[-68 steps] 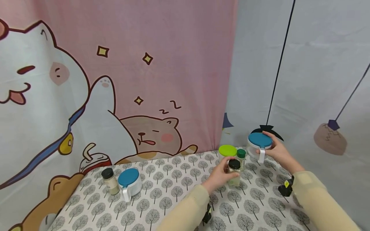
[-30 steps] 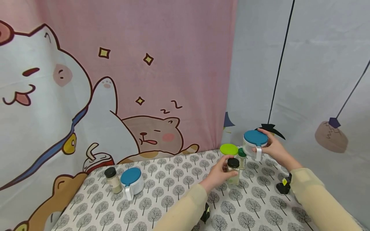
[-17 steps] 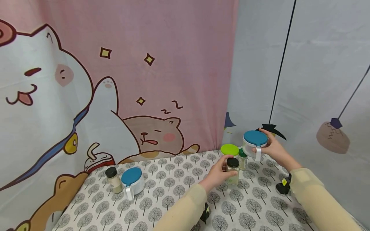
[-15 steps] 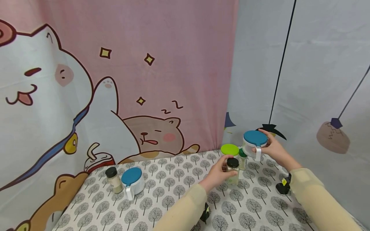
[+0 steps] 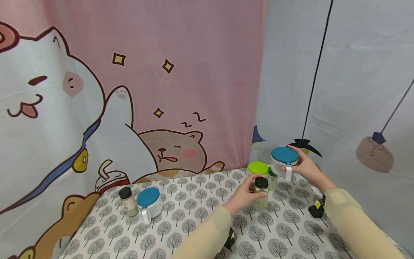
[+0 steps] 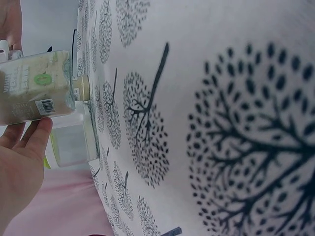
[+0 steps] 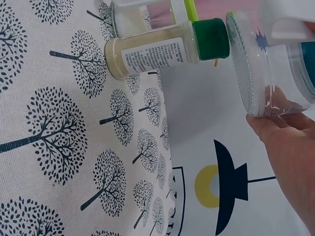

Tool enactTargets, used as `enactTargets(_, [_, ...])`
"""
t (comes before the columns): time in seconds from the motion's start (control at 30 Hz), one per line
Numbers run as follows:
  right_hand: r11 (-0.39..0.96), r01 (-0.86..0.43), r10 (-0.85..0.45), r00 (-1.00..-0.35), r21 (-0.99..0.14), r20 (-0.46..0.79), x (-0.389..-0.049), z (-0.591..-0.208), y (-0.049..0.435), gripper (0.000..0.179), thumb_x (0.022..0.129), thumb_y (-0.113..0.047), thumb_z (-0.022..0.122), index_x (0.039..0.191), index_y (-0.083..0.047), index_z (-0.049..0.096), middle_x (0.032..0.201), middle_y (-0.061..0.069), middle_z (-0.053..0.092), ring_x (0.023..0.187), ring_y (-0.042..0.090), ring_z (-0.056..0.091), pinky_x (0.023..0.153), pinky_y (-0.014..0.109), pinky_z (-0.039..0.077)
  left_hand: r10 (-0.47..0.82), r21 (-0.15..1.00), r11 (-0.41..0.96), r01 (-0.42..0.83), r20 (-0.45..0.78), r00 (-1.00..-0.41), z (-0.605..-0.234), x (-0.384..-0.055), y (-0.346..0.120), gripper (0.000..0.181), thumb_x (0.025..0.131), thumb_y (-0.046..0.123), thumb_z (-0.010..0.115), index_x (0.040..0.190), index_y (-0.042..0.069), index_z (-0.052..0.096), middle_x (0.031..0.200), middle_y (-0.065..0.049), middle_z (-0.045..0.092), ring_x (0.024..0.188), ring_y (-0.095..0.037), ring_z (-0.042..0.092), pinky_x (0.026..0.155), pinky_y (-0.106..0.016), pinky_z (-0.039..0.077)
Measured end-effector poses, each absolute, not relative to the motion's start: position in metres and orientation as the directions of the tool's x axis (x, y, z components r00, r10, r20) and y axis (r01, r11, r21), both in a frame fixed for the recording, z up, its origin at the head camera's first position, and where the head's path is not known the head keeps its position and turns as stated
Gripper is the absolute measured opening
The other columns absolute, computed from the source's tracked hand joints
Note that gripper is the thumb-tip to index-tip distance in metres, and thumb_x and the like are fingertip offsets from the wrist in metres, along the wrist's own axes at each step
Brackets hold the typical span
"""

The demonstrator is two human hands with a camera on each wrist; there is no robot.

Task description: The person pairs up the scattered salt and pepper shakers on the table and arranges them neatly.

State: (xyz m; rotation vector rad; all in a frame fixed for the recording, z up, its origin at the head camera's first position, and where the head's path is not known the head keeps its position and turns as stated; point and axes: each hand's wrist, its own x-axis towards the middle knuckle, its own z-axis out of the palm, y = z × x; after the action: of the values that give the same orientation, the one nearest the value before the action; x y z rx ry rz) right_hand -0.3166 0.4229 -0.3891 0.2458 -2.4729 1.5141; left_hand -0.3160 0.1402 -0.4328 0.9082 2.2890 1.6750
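My left hand (image 5: 244, 196) grips a square spice jar (image 5: 261, 200) with a black lid, fingers and thumb at its sides. The left wrist view shows this labelled jar (image 6: 37, 86) with its base apart from the cloth. My right hand (image 5: 307, 168) holds a clear seasoning pot (image 5: 279, 167) with a blue lid and white handle. In the right wrist view the pot (image 7: 266, 73) is off the table, its base right by the green cap of a spice bottle (image 7: 155, 51). A lime-lidded container (image 5: 257, 168) stands behind the left hand's jar, partly hidden.
At the left of the tree-print tablecloth (image 5: 189, 226) stand another black-lidded spice jar (image 5: 129, 205) and a second blue-lidded pot (image 5: 154, 207). A cartoon curtain (image 5: 210, 72) hangs behind the table, with a grey one (image 5: 291, 72) at the right.
My right hand has moved left with the blue-lidded pot, from beside the green-capped bottle to close over it. My left hand and its jar have hardly moved.
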Motion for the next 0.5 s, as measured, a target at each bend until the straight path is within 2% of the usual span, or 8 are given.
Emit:
enactTargets(0.13, [0.441, -0.255, -0.025, -0.962, -0.861, 0.272, -0.3180, -0.3894, 0.4229, 0.101, 0.087, -0.017, 0.075, 0.157, -0.019, 0.002, 0.147, 0.037, 0.023, 0.126, 0.052, 0.037, 0.087, 0.054, 0.046, 0.558, 0.905, 0.184, 0.383, 0.225, -0.799, -0.4337, -0.3179, 0.1401, 0.060, 0.086, 0.021, 0.076, 0.138, 0.032, 0.049, 0.111, 0.009, 0.061, 0.093, -0.006, 0.056, 0.078, -0.027, 0.049])
enactTargets(0.5, [0.429, -0.255, -0.026, -0.962, -0.867, 0.271, -0.3188, -0.3889, 0.4220, 0.101, 0.087, -0.016, 0.075, 0.157, -0.019, 0.002, 0.148, 0.037, 0.021, 0.128, 0.053, 0.034, 0.089, 0.057, 0.043, 0.530, 0.913, 0.192, 0.360, 0.212, -0.821, -0.4363, -0.3203, 0.1388, 0.059, 0.084, 0.019, 0.078, 0.129, 0.045, 0.051, 0.105, 0.012, 0.062, 0.091, -0.005, 0.057, 0.076, -0.027, 0.049])
